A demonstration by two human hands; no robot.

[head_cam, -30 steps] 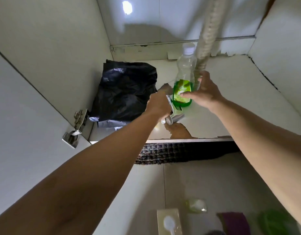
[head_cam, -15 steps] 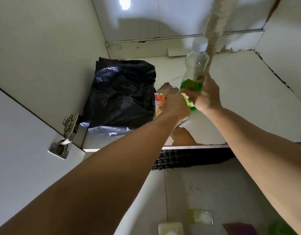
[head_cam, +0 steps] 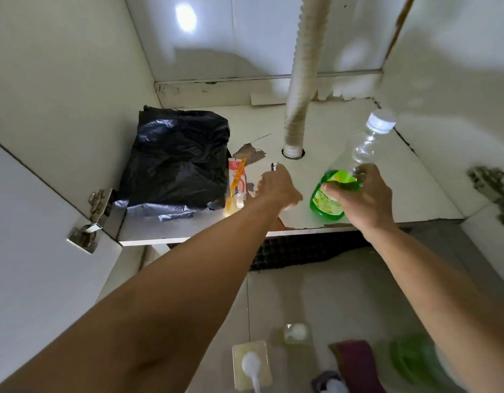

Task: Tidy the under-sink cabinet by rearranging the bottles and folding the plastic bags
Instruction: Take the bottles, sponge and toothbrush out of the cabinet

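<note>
A clear bottle (head_cam: pixel 367 143) with a white cap, a green label and green liquid at its base leans to the right over the cabinet floor (head_cam: pixel 415 194). My right hand (head_cam: pixel 369 202) is shut around its middle. My left hand (head_cam: pixel 279 188) is closed near the drain pipe (head_cam: pixel 301 80), and a small shiny metal piece (head_cam: pixel 274 166) sticks out above its fingers. A crumpled black plastic bag (head_cam: pixel 177 160) lies at the back left of the cabinet. A red and white toothpaste tube (head_cam: pixel 237 185) lies along the bag's right side.
The ribbed pipe goes through a hole in the peeling cabinet floor. An open door with a metal hinge (head_cam: pixel 94 219) stands at the left. On the tiled floor below are a pump bottle (head_cam: pixel 252 364), a purple cloth (head_cam: pixel 355 364) and a green object (head_cam: pixel 412 361).
My right hand has carried the bottle from in front of the pipe to the right side and tilted it. My left hand has shifted slightly right, uncovering the toothpaste tube next to the bag.
</note>
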